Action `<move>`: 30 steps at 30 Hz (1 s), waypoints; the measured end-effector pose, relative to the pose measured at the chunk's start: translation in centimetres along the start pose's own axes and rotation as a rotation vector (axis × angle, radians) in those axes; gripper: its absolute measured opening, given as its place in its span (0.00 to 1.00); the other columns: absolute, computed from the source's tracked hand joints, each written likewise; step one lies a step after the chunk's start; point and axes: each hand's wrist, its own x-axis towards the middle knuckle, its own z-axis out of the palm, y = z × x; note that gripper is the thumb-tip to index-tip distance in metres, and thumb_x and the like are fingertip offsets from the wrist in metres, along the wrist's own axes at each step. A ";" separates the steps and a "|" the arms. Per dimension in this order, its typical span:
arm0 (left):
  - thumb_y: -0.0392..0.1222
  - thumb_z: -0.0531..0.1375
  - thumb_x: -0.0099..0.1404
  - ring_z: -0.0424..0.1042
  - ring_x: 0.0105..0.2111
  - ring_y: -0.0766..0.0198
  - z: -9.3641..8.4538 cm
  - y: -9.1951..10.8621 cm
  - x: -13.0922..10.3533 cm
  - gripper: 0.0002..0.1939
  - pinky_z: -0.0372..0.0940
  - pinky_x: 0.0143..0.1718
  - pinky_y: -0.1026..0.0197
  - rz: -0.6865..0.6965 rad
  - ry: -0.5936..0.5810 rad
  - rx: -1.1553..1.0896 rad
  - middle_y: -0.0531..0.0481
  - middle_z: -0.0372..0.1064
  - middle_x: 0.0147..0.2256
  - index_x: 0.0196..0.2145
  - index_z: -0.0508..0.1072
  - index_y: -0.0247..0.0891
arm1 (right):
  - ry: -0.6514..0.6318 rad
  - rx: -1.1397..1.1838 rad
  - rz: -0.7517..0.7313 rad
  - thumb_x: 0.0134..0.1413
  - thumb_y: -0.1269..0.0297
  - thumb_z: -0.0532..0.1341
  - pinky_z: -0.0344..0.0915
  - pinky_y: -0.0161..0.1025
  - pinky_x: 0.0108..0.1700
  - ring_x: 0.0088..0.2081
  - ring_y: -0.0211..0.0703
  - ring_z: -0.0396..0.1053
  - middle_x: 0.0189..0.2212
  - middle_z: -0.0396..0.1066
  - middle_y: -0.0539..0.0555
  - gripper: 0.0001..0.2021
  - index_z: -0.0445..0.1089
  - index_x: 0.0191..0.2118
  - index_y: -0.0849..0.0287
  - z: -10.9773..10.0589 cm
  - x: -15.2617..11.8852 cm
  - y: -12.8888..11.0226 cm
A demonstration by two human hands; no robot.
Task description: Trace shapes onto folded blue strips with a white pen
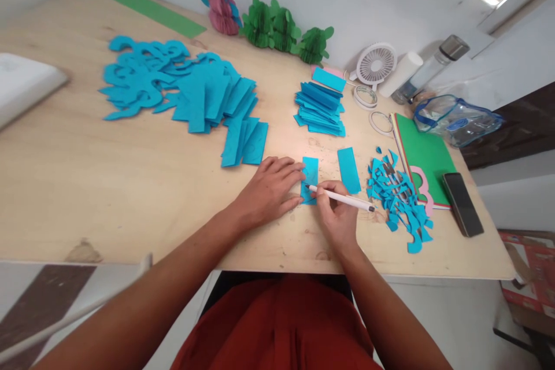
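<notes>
Grip: right hand [338,217] pinches pen [353,202], tip at slip [310,170] | I see left hand [269,192] unclenched, touching slip's edge

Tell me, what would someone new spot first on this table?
Probably the bright blue paper: curly cut shapes heaped on the table's left side, a stack of blue pieces beyond the hands, and scraps at the right. Next, the puffy pink-and-blue and green paper figures by the wall. Up close, the right hand holds a white pen to a blue rectangle.
</notes>
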 end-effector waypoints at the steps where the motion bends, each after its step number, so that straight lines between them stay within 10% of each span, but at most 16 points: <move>1: 0.43 0.58 0.63 0.61 0.59 0.47 0.0 0.0 0.0 0.16 0.53 0.59 0.42 0.003 0.001 0.001 0.41 0.66 0.58 0.49 0.70 0.38 | -0.001 -0.007 -0.003 0.58 0.63 0.57 0.69 0.41 0.37 0.34 0.44 0.73 0.30 0.74 0.52 0.05 0.68 0.34 0.56 0.0 0.0 0.1; 30: 0.43 0.58 0.64 0.62 0.58 0.46 -0.3 0.1 0.0 0.18 0.55 0.58 0.40 0.021 0.015 -0.005 0.38 0.67 0.57 0.50 0.70 0.37 | 0.030 -0.190 -0.065 0.59 0.64 0.56 0.66 0.43 0.41 0.35 0.45 0.73 0.31 0.76 0.53 0.06 0.69 0.34 0.55 0.1 0.1 -0.7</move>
